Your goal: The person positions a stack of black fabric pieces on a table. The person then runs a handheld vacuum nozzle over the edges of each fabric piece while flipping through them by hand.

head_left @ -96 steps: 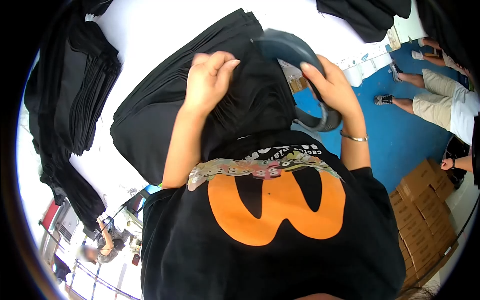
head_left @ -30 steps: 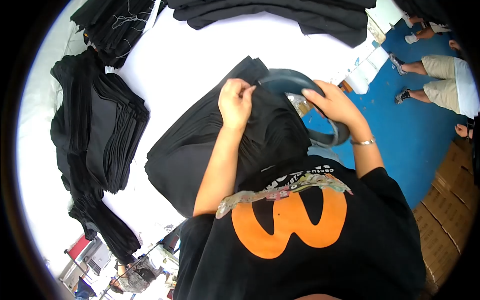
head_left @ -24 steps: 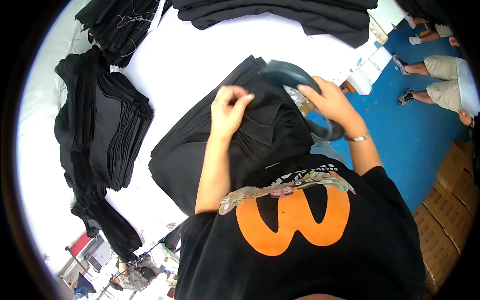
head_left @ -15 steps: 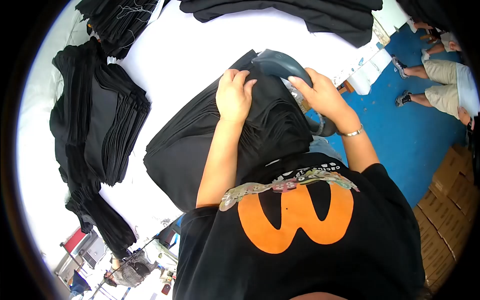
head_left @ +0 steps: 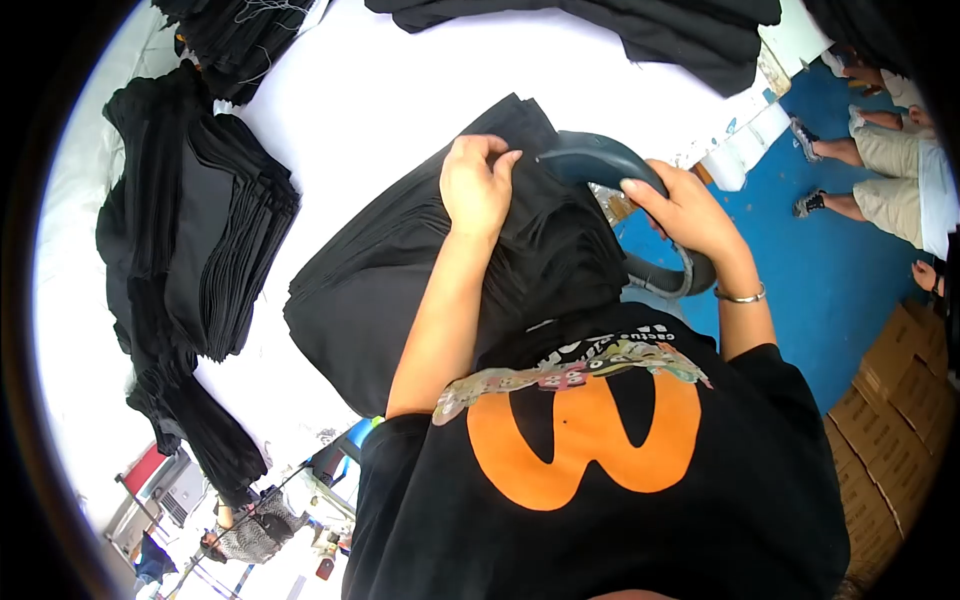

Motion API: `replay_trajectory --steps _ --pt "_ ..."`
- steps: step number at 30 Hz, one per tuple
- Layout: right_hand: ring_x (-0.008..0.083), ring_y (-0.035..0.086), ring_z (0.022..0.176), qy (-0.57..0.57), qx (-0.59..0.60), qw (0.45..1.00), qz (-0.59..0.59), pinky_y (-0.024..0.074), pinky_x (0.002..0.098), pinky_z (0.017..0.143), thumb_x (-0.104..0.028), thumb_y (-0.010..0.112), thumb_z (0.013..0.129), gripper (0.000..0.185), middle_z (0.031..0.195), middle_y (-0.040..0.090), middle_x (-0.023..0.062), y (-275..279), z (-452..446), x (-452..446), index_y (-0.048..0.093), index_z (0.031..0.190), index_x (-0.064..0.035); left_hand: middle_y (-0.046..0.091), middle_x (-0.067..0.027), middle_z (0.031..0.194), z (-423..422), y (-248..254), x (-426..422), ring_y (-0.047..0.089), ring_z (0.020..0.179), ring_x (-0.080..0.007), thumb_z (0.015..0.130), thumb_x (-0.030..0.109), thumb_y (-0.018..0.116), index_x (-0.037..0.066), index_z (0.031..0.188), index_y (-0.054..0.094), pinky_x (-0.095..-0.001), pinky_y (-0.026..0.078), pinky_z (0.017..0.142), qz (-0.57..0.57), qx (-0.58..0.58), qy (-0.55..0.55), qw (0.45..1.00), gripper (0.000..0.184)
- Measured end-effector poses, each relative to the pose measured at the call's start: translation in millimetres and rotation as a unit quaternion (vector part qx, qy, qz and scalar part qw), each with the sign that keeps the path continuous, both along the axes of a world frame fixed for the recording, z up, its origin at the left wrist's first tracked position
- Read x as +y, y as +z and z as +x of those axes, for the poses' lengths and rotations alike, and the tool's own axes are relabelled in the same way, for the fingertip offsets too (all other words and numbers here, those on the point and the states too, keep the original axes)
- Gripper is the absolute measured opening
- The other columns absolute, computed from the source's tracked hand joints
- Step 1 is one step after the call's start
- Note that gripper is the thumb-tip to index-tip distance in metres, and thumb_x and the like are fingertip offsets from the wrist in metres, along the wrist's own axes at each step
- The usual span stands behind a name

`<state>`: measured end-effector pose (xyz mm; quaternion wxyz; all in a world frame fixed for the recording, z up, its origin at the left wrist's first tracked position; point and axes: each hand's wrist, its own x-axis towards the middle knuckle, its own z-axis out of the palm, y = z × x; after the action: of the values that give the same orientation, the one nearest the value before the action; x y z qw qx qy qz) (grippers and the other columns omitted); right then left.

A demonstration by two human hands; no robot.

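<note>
A stack of black cloth pieces [head_left: 360,290] lies on the white table [head_left: 370,95] in front of me, its layered edges fanned. My left hand [head_left: 482,185] is over the upper part of the stack, thumb and fingers pinched together; whatever may be between them is too small to make out. My right hand [head_left: 688,205] is closed round a dark curved handheld tool [head_left: 605,160], to the right of the stack. The tool's tip points left, at the stack's upper right edge. A thick dark hose [head_left: 668,280] loops below my right hand.
More black cloth piles lie on the left [head_left: 210,230], at the top left, and along the far edge [head_left: 600,22]. Cardboard boxes [head_left: 890,420] stand at the lower right on the blue floor [head_left: 760,280]. People's legs show at the right; another person [head_left: 255,530] is at the lower left.
My right hand and the tool have moved right, away from my left hand. My left hand has shifted slightly over the stack. The far cloth pile sits slightly higher in view.
</note>
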<state>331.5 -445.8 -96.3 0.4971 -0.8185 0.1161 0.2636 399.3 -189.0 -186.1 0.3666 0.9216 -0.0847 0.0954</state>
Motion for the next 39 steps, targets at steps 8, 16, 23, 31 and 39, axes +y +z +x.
replay_trajectory --steps 8,16,23,31,39 --pt "0.0291 0.059 0.065 -0.006 -0.033 0.999 -0.001 0.0509 0.0385 0.068 -0.05 0.062 0.097 0.056 0.069 0.06 0.0191 -9 4 -1 0.063 0.097 0.0061 0.07 -0.0069 0.08 -4 37 37 0.063 0.072 -0.0136 0.085 0.012 0.079 0.001 0.088 0.076 -0.0283 0.051 0.07 -0.081 0.012 -0.146 0.986 0.011" --pt "0.0354 0.065 0.076 -0.037 -0.105 0.994 -0.023 0.0511 0.042 0.074 -0.05 0.062 0.096 0.056 0.081 0.065 0.0241 -27 20 14 0.064 0.103 0.0062 0.064 -0.0117 0.102 5 15 -11 0.067 0.085 -0.0334 0.082 0.023 0.081 0.005 0.101 0.069 -0.0412 0.055 0.075 0.049 0.086 -0.056 0.994 0.029" --pt "0.0293 0.063 0.069 -0.012 -0.047 0.999 0.002 0.0505 0.0381 0.068 -0.051 0.061 0.097 0.057 0.071 0.061 0.0189 -28 9 -3 0.064 0.097 0.0059 0.066 -0.0101 0.1 7 15 -13 0.065 0.08 -0.0255 0.076 0.02 0.086 0.005 0.1 0.072 -0.0355 0.054 0.073 0.054 0.093 -0.024 0.994 0.032" --pt "0.0128 0.053 0.049 -0.01 -0.014 0.999 0.047 0.0442 0.0277 0.048 -0.051 0.063 0.096 0.052 0.064 0.058 0.0064 -30 5 -23 0.064 0.09 0.0008 0.066 -0.0098 0.104 -9 7 -11 0.066 0.084 -0.0252 0.076 0.017 0.086 0.004 0.101 0.074 -0.0358 0.055 0.074 0.074 -0.041 -0.021 0.996 0.031" --pt "0.0251 0.061 0.066 -0.003 -0.108 0.994 0.003 0.05 0.0378 0.066 -0.051 0.062 0.096 0.056 0.07 0.061 0.016 -32 20 -4 0.065 0.096 0.005 0.062 -0.0124 0.102 9 12 -11 0.063 0.082 -0.0291 0.079 0.016 0.083 0.002 0.094 0.071 -0.0388 0.054 0.078 0.123 0.048 -0.045 0.99 0.024"
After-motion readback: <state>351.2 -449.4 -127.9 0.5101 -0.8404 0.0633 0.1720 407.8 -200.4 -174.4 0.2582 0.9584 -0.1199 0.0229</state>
